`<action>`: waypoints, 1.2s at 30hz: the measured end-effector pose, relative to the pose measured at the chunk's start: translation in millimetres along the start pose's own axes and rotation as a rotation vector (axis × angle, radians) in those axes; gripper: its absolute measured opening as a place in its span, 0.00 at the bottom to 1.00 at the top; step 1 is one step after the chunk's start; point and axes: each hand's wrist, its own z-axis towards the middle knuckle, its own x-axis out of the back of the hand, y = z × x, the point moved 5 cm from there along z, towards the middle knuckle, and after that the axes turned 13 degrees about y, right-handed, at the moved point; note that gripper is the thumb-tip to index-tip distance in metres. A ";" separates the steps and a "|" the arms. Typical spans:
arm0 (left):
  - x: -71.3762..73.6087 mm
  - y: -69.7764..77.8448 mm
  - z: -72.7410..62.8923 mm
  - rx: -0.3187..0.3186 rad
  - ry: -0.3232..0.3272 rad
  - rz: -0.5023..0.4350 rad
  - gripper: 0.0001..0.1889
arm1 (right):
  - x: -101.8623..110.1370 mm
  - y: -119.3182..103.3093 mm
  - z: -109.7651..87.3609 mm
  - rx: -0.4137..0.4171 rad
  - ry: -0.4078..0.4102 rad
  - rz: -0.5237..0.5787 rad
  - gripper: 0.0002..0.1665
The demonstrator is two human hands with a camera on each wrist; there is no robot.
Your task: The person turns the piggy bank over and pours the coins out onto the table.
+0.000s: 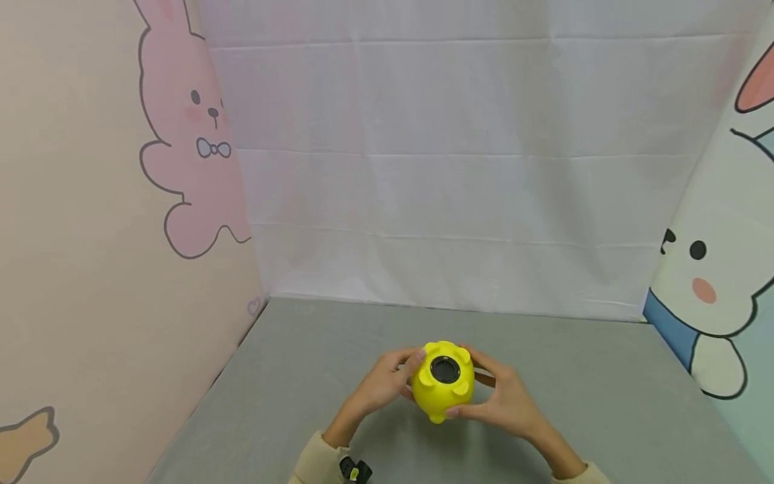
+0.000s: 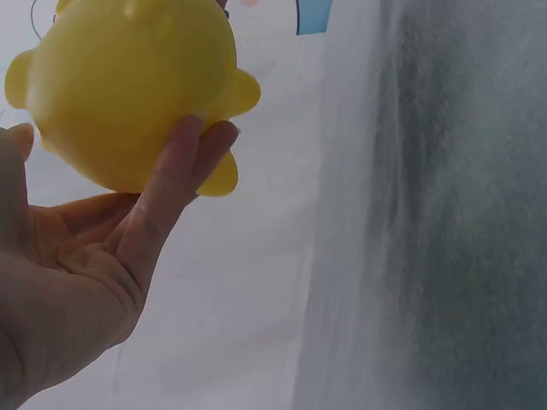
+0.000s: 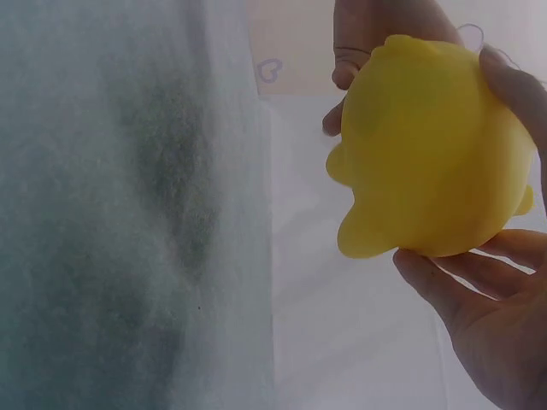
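A round yellow piggy bank with stubby feet is held up between both hands, above the table. Its underside, with a round black plug in the middle, faces the head camera. My left hand grips the left side, thumb near the upper edge. On the opposite side my right hand holds it, with the thumb at the lower edge and fingers behind. The left wrist view shows fingers against the smooth yellow body. In the right wrist view both hands touch the piggy bank.
A grey cloth-like tabletop spreads beneath the hands. Behind it hangs a creased white sheet. Walls with cartoon animals stand at both sides, a pink rabbit on the left. A small black device sits at the left sleeve.
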 end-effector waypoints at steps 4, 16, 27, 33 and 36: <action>3.9 4.9 -1.4 -0.069 0.019 0.113 0.27 | 4.9 4.8 1.5 -0.058 -0.019 0.074 0.52; -4.2 14.3 -8.5 -0.226 -0.055 0.208 0.46 | 8.1 13.6 -0.4 -0.186 -0.154 0.209 0.42; -10.0 11.0 -9.1 -0.196 -0.043 -0.019 0.44 | 7.3 6.8 -5.2 -0.162 -0.156 0.061 0.53; -11.1 7.2 -8.8 -0.201 -0.064 -0.057 0.46 | 5.8 4.4 -6.9 -0.141 -0.112 -0.008 0.57; -13.1 5.3 -9.6 -0.199 -0.069 -0.033 0.49 | 5.1 4.2 -6.9 -0.132 -0.097 -0.016 0.57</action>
